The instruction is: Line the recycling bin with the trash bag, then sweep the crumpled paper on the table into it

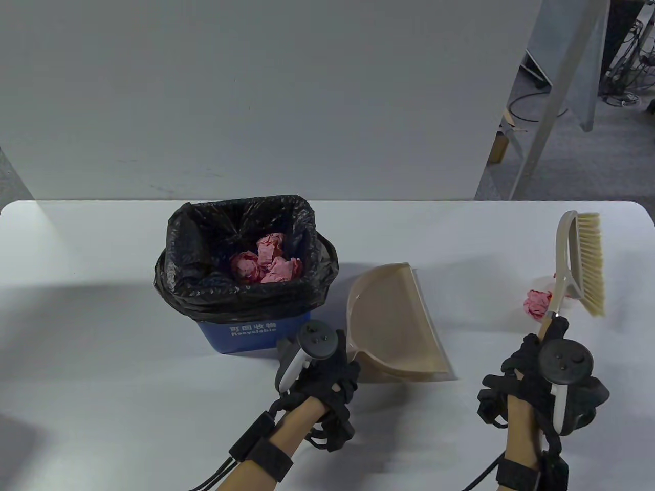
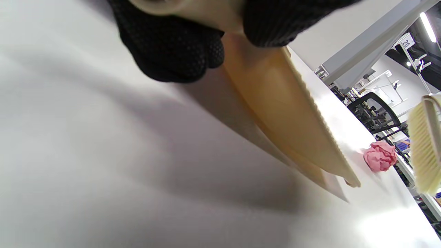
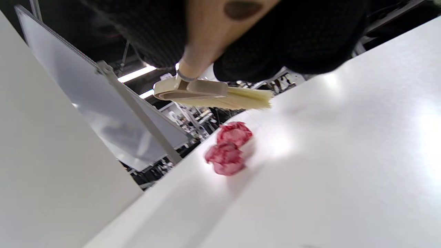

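The blue bin (image 1: pixel 244 335) stood on the white table (image 1: pixel 102 332), left of centre, lined with a black trash bag (image 1: pixel 189 255) whose edge was folded down over the rim. Several balls of crumpled pink paper (image 1: pixel 266 261) lay inside it.

Just right of the bin sat a beige dustpan (image 1: pixel 394 317). Its long axis ran from the near side of the table toward the far side, the handle end near the person. The pan was tipped up on one side — in the left wrist view its flat lip pointed away toward the loose paper, with one edge raised off the table. The left hand (image 1: pixel 327 388) gripped the dustpan's handle, its gloved fingers (image 2: pixel 172 51) curled around it.

The right hand (image 1: pixel 537 388) held a hand brush (image 1: pixel 578 266) by its wooden handle, fingers wrapped around it. The brush stood nearly upright in the table view, its long axis pointing away from the person toward the far edge, the pale bristles (image 1: pixel 591 261) facing right. It hung above the table rather than resting on it.

Two more crumpled pink paper balls (image 1: pixel 537 303) lay on the table — just left of the brush handle and well to the right of the dustpan. In the right wrist view they sat touching each other, below the brush head.
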Demonstrator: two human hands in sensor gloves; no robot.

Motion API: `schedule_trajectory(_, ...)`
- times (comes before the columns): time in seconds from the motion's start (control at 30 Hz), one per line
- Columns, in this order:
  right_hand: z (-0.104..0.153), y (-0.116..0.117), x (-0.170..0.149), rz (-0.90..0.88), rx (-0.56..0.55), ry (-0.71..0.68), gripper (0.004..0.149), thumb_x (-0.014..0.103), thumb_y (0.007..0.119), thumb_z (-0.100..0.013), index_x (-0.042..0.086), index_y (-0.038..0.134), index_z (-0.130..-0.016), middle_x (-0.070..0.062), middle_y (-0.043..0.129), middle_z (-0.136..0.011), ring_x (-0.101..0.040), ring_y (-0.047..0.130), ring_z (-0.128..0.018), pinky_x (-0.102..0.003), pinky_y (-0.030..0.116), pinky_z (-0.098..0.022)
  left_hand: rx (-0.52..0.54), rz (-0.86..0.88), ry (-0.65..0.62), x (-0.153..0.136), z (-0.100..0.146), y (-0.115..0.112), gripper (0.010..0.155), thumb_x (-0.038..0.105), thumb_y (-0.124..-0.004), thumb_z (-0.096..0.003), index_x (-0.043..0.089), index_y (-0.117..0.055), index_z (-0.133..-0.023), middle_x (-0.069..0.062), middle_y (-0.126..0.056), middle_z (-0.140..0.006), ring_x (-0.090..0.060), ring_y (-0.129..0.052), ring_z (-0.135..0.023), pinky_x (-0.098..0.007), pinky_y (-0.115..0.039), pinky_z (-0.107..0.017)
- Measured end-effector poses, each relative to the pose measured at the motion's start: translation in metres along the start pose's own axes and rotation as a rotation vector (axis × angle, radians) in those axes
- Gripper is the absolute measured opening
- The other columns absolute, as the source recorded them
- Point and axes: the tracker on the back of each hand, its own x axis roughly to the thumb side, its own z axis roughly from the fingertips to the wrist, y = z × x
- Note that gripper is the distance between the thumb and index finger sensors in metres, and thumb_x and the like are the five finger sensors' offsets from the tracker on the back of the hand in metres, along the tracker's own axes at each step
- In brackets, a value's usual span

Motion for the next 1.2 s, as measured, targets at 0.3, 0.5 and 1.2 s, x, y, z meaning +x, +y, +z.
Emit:
schedule_trajectory(0.3, 0.003, 0.018, -0.001, 0.113, 0.094, 0.008, 0.058, 0.028, 0.069, -0.061, 0.019, 0.047, -0.114, -0.025, 0.073, -0.096, -0.035, 0.085, -0.063, -0.049, 0.081, -0.045, -0.003, 0.002, 0.009, -0.002, -0.001, 0.000, 0.076, 0.029, -0.072, -0.0599, 0.006, -0.027, -0.117, -0.023, -0.049, -0.114, -0.033, -0.084, -0.087, -0.039, -0.092, -0.053)
schedule_trajectory(0.5, 0.020, 0.007, 0.009, 0.069, 0.178, -0.050, 0.057, 0.028, 0.068, -0.062, 0.017, 0.047, -0.114, -0.026, 0.073, -0.095, -0.035, 0.086, -0.062, -0.049, 0.082, -0.044, 0.016, -0.019, 0.017, -0.001, 0.000, 0.000, 0.076, 0.029, -0.072, -0.0599, 0.007, -0.027, -0.117, -0.024, -0.049, -0.114, -0.033, -0.084, -0.087, -0.039, -0.092, -0.053)
schedule_trajectory(1.2, 0.086, 0.022, 0.060, -0.150, 0.627, -0.368, 0.058, 0.027, 0.060, -0.064, 0.008, 0.040, -0.115, -0.029, 0.072, -0.093, -0.033, 0.086, -0.059, -0.046, 0.084, -0.041, 0.076, -0.022, 0.076, -0.004, -0.001, 0.008, 0.077, 0.031, -0.072, -0.0598, 0.007, -0.027, -0.117, -0.025, -0.050, -0.113, -0.033, -0.084, -0.088, -0.039, -0.093, -0.054)
